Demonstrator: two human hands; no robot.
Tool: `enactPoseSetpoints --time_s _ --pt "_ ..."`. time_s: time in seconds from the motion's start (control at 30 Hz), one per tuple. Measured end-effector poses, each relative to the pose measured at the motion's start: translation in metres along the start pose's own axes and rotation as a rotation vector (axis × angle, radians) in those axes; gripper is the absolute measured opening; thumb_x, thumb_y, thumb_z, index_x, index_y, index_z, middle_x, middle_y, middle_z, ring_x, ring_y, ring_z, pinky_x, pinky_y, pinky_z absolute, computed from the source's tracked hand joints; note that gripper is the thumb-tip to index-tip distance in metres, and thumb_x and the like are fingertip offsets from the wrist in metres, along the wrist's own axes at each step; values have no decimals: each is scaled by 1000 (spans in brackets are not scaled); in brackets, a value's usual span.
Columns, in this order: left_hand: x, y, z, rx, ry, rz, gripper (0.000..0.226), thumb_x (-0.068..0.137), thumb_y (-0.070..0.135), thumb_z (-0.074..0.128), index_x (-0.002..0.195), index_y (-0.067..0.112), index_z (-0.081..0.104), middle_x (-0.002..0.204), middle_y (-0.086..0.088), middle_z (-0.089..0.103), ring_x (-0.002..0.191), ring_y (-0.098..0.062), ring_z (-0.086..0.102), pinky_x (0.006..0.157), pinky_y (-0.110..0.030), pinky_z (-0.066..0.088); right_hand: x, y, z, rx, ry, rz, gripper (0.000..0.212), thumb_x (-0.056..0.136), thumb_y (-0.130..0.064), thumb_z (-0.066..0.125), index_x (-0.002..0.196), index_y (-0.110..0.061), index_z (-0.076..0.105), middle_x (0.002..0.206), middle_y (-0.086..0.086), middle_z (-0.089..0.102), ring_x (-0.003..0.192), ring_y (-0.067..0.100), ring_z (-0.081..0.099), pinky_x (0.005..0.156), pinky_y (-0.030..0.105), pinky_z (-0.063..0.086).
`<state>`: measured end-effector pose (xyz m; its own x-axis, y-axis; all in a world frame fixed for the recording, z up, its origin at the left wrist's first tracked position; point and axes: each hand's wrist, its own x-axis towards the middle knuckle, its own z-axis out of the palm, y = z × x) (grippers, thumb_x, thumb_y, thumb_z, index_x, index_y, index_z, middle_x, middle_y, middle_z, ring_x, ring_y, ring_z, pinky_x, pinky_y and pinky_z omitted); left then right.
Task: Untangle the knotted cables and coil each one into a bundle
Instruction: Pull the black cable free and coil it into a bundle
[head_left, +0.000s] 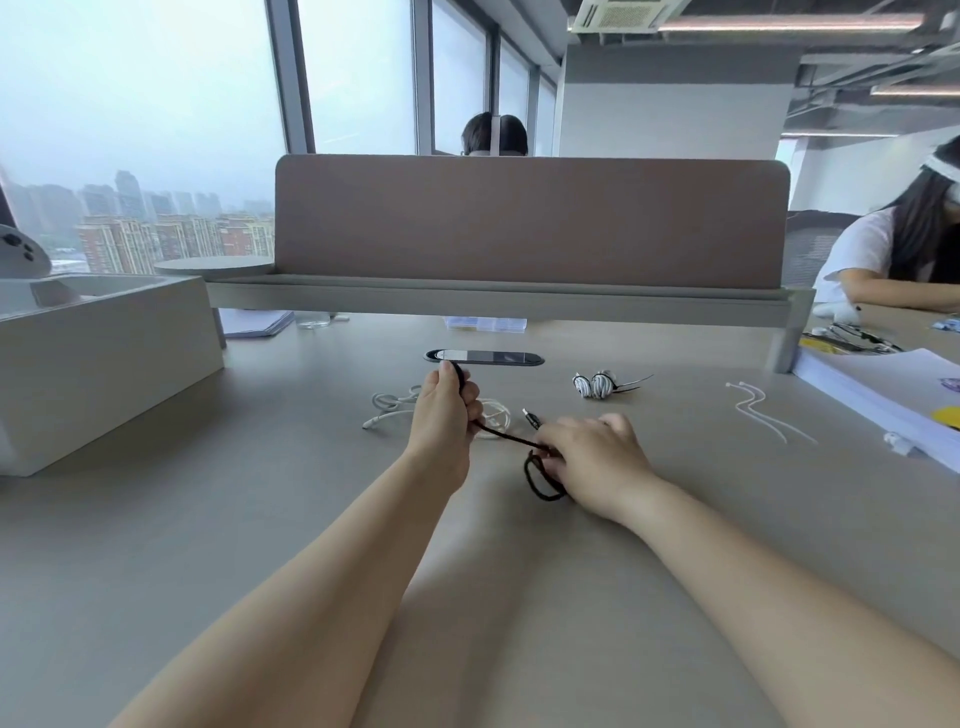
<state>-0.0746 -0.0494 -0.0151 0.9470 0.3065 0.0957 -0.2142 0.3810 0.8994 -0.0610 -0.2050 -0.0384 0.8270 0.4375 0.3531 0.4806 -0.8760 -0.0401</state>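
While the left hand grips one end of the black cable in a curled fist above the desk, the right hand pinches its looped part (plug end poking out just beyond), a white cable lying behind them.

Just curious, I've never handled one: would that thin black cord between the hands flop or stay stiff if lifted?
Probably floppy: the thin black cord curls into a loose loop by the right hand. Likely light: thin, strung from the left hand.
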Motion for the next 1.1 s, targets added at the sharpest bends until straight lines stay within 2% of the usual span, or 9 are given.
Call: enactPoseSetpoints --time_s 0.17,0.27,0.37,0.5,0.57,0.63,0.83,0.93,1.1 --pt "1 -1 -2 23 15 -44 31 105 27 28 80 18 43 61 4 33 48 -10 27 55 -23 30 -1 37 -6 -354 -18 215 36 81 -7 43 104 -30 60 105 -7 62 117 17 46 115 40 5" --pt "-3 -3 4 34 -35 -57 31 106 26 27 80 18 43 62 4 33 47 -10 29 53 -22 31 1 44 -4 -311 184 312 38 81 -8 40 107 -25 61 110 -5 63 118 20 48 111 40 6" --pt "-7 -6 10 29 -99 -55 30 106 25 27 81 17 43 62 3 35 48 -11 33 57 -25 31 4 33 0 157 500 187 34 89 -8 36 108 -10 64 107 8 68 106 30 57 96 39 32" --pt "-11 -10 15 33 -163 -39 31 106 26 29 82 15 44 62 2 39 57 -16 36 60 -27 33 -2 -11 -2 809 185 83 24 99 -25 45 117 -12 55 112 -1 64 105 13 59 93 28 43" --pt "-12 -11 15 70 -164 -28 31 106 28 29 81 15 43 64 2 39 60 -18 38 54 -29 33 -2 -26 0 961 74 65 26 99 -34 44 116 -15 49 106 -3 65 88 11 65 87 31 48" --pt "-11 -8 13 112 -137 -12 31 105 29 29 81 16 43 64 2 40 61 -18 40 51 -28 37 -3 -29 3 925 51 68 25 98 -38 43 111 -17 50 96 -4 66 72 12 63 76 32 48" --pt "-5 -4 3 298 -25 67 24 102 27 32 83 18 43 68 4 41 62 -13 36 62 -23 31 -11 -21 4 434 187 -68 13 93 -34 54 87 -23 58 65 -14 49 68 13 49 62 31 38" --pt "-8 -6 -1 444 -104 91 22 100 25 34 83 16 44 70 3 40 65 -13 36 64 -24 31 -13 -28 3 446 359 -120 19 91 -38 53 81 -22 58 59 -17 45 61 7 42 57 28 33" --pt "-16 -10 5 608 -337 79 25 101 20 37 77 15 40 68 2 39 64 -13 35 62 -22 31 -9 -18 3 459 517 -35 28 92 -41 45 84 -20 61 73 -15 55 69 8 49 57 26 33"
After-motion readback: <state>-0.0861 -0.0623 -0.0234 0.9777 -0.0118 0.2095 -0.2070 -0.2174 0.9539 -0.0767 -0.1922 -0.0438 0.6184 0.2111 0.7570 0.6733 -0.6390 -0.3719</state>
